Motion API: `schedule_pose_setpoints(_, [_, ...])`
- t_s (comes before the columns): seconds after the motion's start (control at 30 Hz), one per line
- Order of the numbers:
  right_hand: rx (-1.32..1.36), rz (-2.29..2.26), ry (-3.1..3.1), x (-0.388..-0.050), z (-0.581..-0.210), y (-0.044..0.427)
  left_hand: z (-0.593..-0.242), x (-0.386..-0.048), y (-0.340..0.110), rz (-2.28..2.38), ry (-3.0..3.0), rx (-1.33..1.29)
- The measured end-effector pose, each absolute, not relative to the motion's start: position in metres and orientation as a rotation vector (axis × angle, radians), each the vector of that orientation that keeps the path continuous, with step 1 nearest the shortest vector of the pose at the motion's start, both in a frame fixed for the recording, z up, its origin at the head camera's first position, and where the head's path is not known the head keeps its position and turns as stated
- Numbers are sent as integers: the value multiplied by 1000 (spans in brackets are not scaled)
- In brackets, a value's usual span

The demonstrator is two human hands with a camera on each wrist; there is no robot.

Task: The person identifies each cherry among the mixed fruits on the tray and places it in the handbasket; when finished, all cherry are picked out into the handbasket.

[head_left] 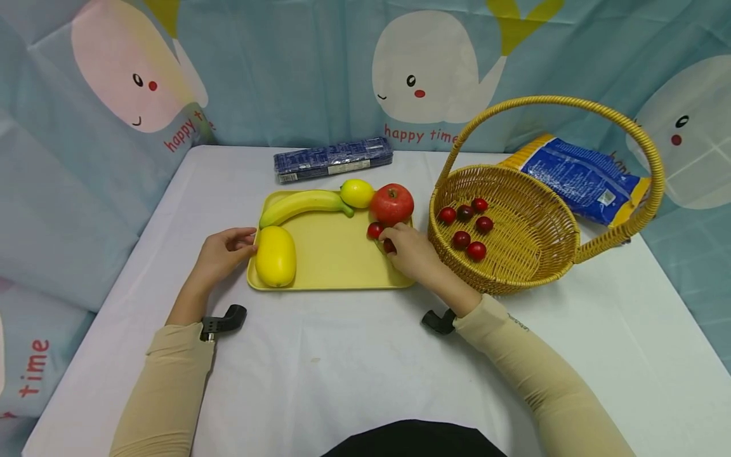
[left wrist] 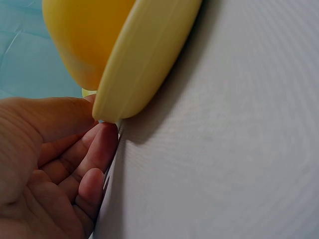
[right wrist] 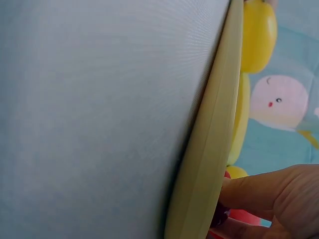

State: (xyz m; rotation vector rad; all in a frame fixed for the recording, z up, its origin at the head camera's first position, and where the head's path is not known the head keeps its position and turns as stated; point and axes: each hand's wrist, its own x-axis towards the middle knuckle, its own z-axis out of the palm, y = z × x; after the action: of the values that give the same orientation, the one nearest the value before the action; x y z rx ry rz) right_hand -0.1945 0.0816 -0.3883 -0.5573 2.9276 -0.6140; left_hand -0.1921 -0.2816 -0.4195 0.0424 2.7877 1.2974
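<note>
A yellow tray (head_left: 337, 254) lies on the table. My left hand (head_left: 225, 254) is at its left rim; in the left wrist view the thumb (left wrist: 60, 115) and fingers take the tray's edge between them. Beside that hand, on the tray, lies an oval yellow fruit (head_left: 276, 256). At the tray's right side my right hand (head_left: 412, 252) pinches a dark red cherry (right wrist: 219, 216), partly hidden by its fingers. Another cherry (head_left: 374, 230) lies just beyond the fingertips, in front of a red apple (head_left: 392, 204). A banana (head_left: 302, 204) and a lemon (head_left: 356, 193) line the tray's back edge.
Right of the tray stands a wicker basket (head_left: 533, 247) with a tall handle and several cherries (head_left: 476, 251) inside. Behind it leans a blue and yellow bag (head_left: 582, 178). A dark blue packet (head_left: 334, 158) lies behind the tray. A whale-print curtain (head_left: 297, 76) closes the back.
</note>
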Motion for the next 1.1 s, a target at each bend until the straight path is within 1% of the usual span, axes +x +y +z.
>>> schedule_pose_setpoints(0.37, [-548, -599, 2898, -194, -387, 82, -421, -192, -281, 1292, 2800, 50])
schedule_pose_setpoints(0.6, [-688, -752, 2858, -191, -376, 80, -423, -193, -283, 1294, 2802, 56])
schedule_pose_setpoints(0.77, [-833, -982, 2794, -185, -358, 80, -424, -193, -284, 1288, 2802, 69])
schedule_pose_setpoints(0.87, [-876, -1124, 2741, -181, -342, 84, -424, -194, -284, 1282, 2808, 64])
schedule_pose_setpoints(0.97, [-840, -1246, 2684, -178, -326, 93, -425, -195, -284, 1279, 2811, 58])
schedule_pose_setpoints(1.1, [-706, -1390, 2608, -178, -308, 112, -424, -194, -283, 1275, 2811, 47])
